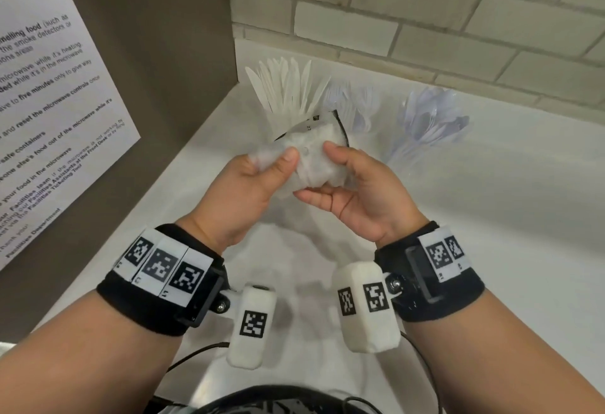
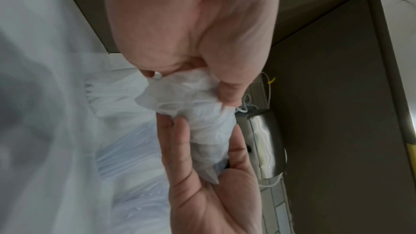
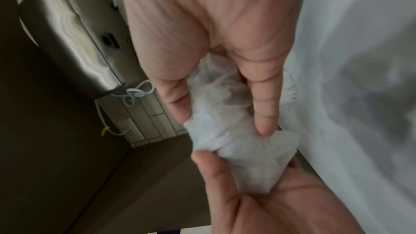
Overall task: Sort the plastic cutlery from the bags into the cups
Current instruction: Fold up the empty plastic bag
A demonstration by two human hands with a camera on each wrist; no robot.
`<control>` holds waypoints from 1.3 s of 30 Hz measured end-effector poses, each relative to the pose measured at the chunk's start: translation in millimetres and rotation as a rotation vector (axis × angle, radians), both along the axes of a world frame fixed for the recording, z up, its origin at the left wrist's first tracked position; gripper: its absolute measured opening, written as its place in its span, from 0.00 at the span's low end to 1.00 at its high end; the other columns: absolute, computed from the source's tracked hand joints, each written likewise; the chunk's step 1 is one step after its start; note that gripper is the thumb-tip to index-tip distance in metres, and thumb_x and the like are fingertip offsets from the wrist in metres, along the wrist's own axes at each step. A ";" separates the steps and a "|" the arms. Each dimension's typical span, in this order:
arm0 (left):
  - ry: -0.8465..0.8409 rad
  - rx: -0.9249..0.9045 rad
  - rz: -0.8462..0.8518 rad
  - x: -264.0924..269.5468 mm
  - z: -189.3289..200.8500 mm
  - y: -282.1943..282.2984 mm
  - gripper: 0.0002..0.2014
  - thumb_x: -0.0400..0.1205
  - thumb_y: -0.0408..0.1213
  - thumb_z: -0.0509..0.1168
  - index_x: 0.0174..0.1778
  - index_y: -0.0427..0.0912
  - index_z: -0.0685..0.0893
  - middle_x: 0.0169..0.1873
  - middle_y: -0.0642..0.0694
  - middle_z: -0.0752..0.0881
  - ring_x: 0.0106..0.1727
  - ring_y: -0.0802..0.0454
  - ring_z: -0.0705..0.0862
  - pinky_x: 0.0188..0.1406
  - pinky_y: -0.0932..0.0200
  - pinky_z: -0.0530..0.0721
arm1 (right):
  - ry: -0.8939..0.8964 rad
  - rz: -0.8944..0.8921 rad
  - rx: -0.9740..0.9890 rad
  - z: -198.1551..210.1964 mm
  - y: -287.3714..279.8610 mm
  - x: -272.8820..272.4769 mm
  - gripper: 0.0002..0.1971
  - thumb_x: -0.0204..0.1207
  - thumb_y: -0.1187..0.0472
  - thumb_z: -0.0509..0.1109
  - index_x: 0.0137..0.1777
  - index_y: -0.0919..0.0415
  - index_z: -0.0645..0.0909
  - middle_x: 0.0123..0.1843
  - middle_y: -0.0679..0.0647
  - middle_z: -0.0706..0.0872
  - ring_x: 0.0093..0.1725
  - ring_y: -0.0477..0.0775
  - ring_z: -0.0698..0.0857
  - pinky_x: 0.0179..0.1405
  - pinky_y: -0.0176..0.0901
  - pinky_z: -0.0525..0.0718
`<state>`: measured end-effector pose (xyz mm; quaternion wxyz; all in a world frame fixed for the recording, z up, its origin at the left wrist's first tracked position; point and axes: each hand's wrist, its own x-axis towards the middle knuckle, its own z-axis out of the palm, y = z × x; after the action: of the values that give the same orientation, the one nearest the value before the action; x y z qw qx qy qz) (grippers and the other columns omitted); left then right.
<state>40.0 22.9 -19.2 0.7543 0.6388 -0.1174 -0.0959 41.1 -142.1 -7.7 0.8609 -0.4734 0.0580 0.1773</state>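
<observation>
Both hands hold one crumpled, see-through plastic bag (image 1: 311,158) above the white counter. My left hand (image 1: 278,164) pinches its left side with thumb on top. My right hand (image 1: 322,172) curls round its right side, thumb above and fingers beneath. I see no cutlery inside the bag. The left wrist view shows the bag (image 2: 191,104) squeezed between both hands, as does the right wrist view (image 3: 236,140). Behind the hands, white knives (image 1: 284,86) fan out of a cup; clear forks (image 1: 350,102) and clear spoons (image 1: 432,118) stand in clear cups to their right.
A brown panel with a printed notice (image 1: 49,102) closes off the left side. A pale brick wall (image 1: 425,20) runs behind the counter (image 1: 491,217). A steel wall box (image 2: 265,143) with white cables shows in both wrist views.
</observation>
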 end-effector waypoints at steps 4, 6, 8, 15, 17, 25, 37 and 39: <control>0.158 -0.092 0.125 6.0 -5.2 3.1 0.17 0.76 0.43 0.69 0.58 0.40 0.88 0.55 0.45 0.91 0.60 0.51 0.88 0.63 0.54 0.83 | 0.004 -0.119 -0.006 -4.2 6.6 -0.1 0.21 0.79 0.61 0.68 0.69 0.70 0.77 0.60 0.65 0.88 0.55 0.61 0.89 0.54 0.56 0.89; 0.242 -0.139 0.152 8.5 -5.8 5.4 0.19 0.71 0.44 0.73 0.56 0.40 0.89 0.54 0.44 0.91 0.58 0.48 0.89 0.62 0.47 0.84 | 0.005 -0.109 -0.011 -4.8 7.0 -0.4 0.21 0.78 0.60 0.68 0.68 0.68 0.79 0.63 0.65 0.87 0.59 0.62 0.88 0.55 0.56 0.88; 0.274 -0.192 0.148 8.9 -5.4 6.1 0.21 0.71 0.42 0.73 0.58 0.36 0.87 0.54 0.40 0.91 0.57 0.43 0.90 0.53 0.46 0.88 | 0.026 -0.049 -0.014 -5.0 6.6 -2.0 0.22 0.76 0.57 0.69 0.68 0.67 0.79 0.64 0.64 0.86 0.60 0.62 0.87 0.55 0.54 0.87; -0.182 0.297 0.689 22.8 -10.5 19.6 0.29 0.69 0.50 0.78 0.34 0.22 0.78 0.31 0.24 0.82 0.28 0.42 0.77 0.32 0.39 0.84 | -0.133 -0.078 -0.681 -0.5 7.3 -5.2 0.30 0.77 0.46 0.71 0.76 0.33 0.62 0.70 0.53 0.74 0.49 0.60 0.91 0.43 0.55 0.92; -0.211 0.332 0.605 18.5 -6.6 14.5 0.29 0.70 0.53 0.76 0.34 0.25 0.80 0.31 0.24 0.82 0.27 0.39 0.76 0.32 0.38 0.83 | -0.190 0.043 -0.616 -2.2 10.8 -5.5 0.30 0.79 0.52 0.71 0.76 0.33 0.63 0.69 0.54 0.74 0.50 0.59 0.90 0.50 0.54 0.91; 0.237 -0.107 0.197 15.5 -2.3 18.7 0.23 0.73 0.52 0.71 0.50 0.32 0.86 0.51 0.33 0.90 0.53 0.38 0.90 0.43 0.49 0.90 | -0.245 -0.054 -0.481 -10.9 14.0 -5.6 0.06 0.79 0.62 0.71 0.48 0.65 0.84 0.45 0.56 0.88 0.46 0.55 0.89 0.42 0.46 0.89; 0.243 -0.143 -0.120 0.6 3.6 33.3 0.17 0.84 0.42 0.63 0.69 0.45 0.80 0.62 0.43 0.87 0.62 0.41 0.87 0.47 0.49 0.90 | -0.237 0.157 -0.366 1.2 5.3 -7.1 0.08 0.81 0.63 0.66 0.47 0.68 0.83 0.44 0.61 0.87 0.40 0.55 0.88 0.35 0.44 0.87; 0.288 -0.170 -0.149 -6.3 4.6 34.0 0.15 0.81 0.39 0.68 0.64 0.42 0.84 0.60 0.40 0.88 0.60 0.38 0.87 0.47 0.48 0.90 | -0.252 0.234 -0.344 3.1 3.1 -9.4 0.10 0.77 0.60 0.65 0.47 0.67 0.83 0.42 0.59 0.88 0.39 0.54 0.88 0.35 0.44 0.87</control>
<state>33.6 56.8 -14.6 0.8055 0.5418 -0.0631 -0.2317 31.7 -139.0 -4.6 0.7415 -0.6351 -0.0755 0.2028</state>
